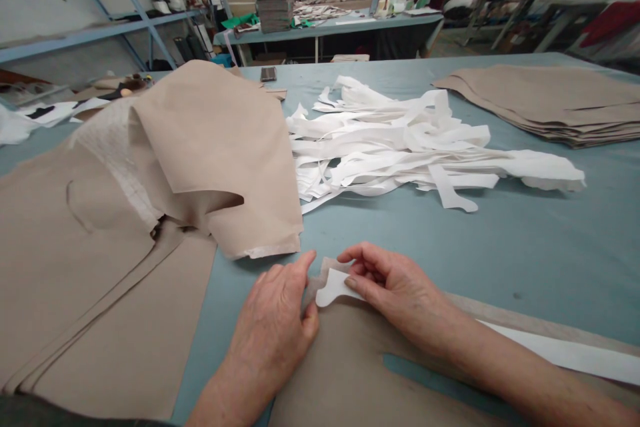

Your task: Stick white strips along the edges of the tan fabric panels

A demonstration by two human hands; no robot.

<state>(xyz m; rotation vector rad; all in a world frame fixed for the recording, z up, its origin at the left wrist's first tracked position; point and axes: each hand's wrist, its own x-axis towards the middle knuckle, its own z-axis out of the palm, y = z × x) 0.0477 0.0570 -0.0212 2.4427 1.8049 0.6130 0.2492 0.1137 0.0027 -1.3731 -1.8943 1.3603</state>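
My left hand [275,327] and my right hand [395,287] meet at the near edge of a blue-grey table [525,240]. Between them lies a small white curved strip [333,288] on the tip of a beige fabric piece [340,373]. My left thumb and forefinger pinch the fabric's edge beside the strip. The fingers of my right hand are closed on the strip's right end and press it down onto the fabric. A long white strip [565,352] runs along the same beige piece under my right forearm.
A heap of white strips [400,147] lies in the middle of the table. Folded beige fabric pieces [200,147] are piled at the left. A flat beige stack [555,100] sits at the far right. Shelving, another table and people are in the background.
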